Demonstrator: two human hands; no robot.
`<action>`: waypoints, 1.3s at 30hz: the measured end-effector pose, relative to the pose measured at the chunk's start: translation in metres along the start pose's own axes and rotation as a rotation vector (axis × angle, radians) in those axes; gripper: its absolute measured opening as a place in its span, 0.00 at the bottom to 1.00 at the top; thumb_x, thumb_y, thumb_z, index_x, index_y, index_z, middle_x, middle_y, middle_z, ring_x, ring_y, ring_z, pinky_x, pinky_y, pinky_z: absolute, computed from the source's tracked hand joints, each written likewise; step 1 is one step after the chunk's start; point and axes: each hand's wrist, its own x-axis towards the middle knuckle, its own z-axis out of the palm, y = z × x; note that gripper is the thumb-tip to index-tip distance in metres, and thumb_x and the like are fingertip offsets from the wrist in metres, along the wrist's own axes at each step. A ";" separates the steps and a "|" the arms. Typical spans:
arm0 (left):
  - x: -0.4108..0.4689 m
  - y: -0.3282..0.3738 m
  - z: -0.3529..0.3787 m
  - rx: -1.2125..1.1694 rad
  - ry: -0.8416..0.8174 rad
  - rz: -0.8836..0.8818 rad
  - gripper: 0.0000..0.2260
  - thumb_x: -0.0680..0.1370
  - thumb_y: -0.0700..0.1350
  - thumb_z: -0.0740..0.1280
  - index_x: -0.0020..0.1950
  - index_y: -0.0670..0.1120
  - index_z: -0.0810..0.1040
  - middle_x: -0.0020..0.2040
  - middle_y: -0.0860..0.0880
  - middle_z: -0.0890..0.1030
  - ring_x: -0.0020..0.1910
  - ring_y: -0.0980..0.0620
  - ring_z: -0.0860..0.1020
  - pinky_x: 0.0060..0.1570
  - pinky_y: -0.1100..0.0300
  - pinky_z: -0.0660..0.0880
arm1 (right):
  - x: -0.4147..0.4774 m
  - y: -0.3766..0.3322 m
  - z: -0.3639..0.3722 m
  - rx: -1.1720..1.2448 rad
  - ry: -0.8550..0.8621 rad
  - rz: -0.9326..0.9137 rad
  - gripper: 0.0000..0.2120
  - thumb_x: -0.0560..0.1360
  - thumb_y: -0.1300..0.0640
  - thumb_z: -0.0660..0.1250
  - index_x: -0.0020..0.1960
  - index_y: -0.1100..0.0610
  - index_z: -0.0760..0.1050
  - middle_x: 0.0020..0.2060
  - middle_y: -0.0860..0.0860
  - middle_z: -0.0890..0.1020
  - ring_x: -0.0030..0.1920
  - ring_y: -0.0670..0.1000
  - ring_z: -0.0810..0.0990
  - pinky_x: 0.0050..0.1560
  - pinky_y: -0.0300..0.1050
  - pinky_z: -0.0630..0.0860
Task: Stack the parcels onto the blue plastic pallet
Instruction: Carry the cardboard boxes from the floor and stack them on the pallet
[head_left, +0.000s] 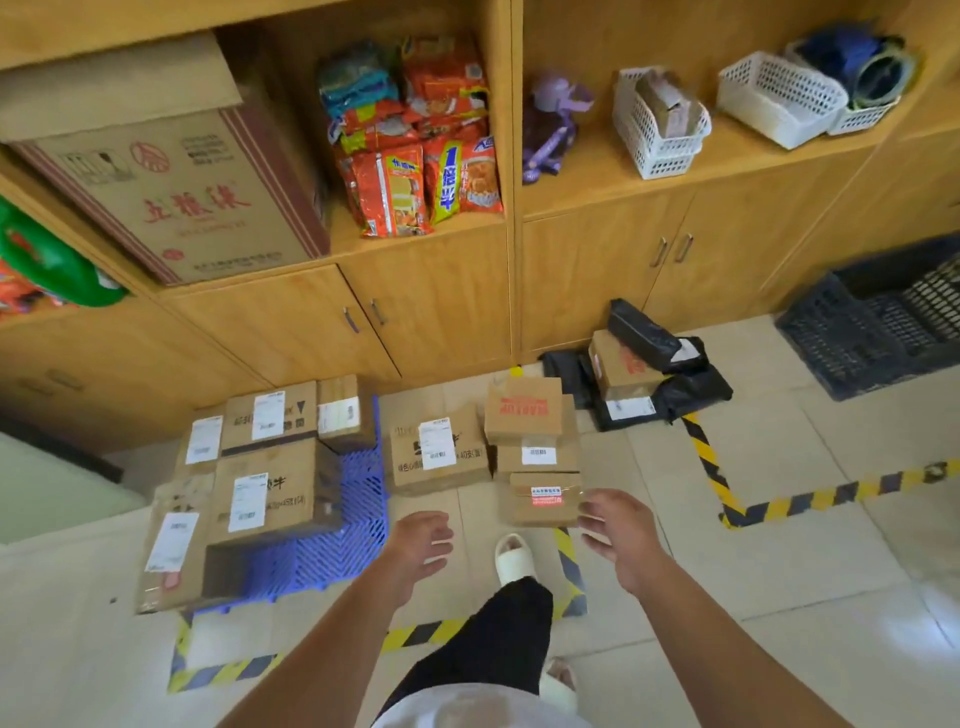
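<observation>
Left hand (423, 540): fingers loosely spread, holding nothing, just right of the blue plastic pallet (358, 499).
Right hand (615, 530): fingers spread, empty, farther right of the pallet, just beside a small red-labelled box (543, 501).
Stacked parcels (260, 467): several, on the pallet's left part.
Loose boxes (441, 447): on the floor right of the pallet.
Black mailer bags (649, 332): farthest right of the pallet.

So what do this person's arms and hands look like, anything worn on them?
Bare hands and forearms: no sleeves, gloves, watch or rings show on the left hand or right hand. Lower down are a white top, black trousers and a cream slipper.
</observation>
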 end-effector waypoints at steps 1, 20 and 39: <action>0.015 0.004 0.004 0.009 0.010 -0.015 0.08 0.81 0.44 0.65 0.58 0.45 0.78 0.54 0.44 0.81 0.54 0.45 0.80 0.54 0.52 0.76 | 0.010 -0.009 -0.001 -0.024 0.010 0.004 0.04 0.77 0.61 0.67 0.51 0.60 0.78 0.45 0.57 0.84 0.46 0.57 0.82 0.53 0.51 0.77; 0.264 0.039 0.099 0.126 0.027 -0.320 0.06 0.77 0.37 0.67 0.54 0.42 0.77 0.35 0.45 0.75 0.31 0.48 0.70 0.35 0.59 0.67 | 0.283 -0.068 0.023 -0.538 0.011 0.340 0.11 0.76 0.55 0.65 0.56 0.59 0.76 0.46 0.56 0.79 0.46 0.53 0.79 0.47 0.48 0.79; 0.498 0.073 0.184 0.155 0.065 -0.215 0.21 0.76 0.39 0.67 0.68 0.40 0.69 0.65 0.36 0.75 0.51 0.46 0.74 0.52 0.53 0.68 | 0.535 -0.040 0.111 -0.490 -0.095 0.478 0.06 0.79 0.54 0.63 0.55 0.51 0.75 0.53 0.47 0.72 0.60 0.52 0.68 0.65 0.55 0.69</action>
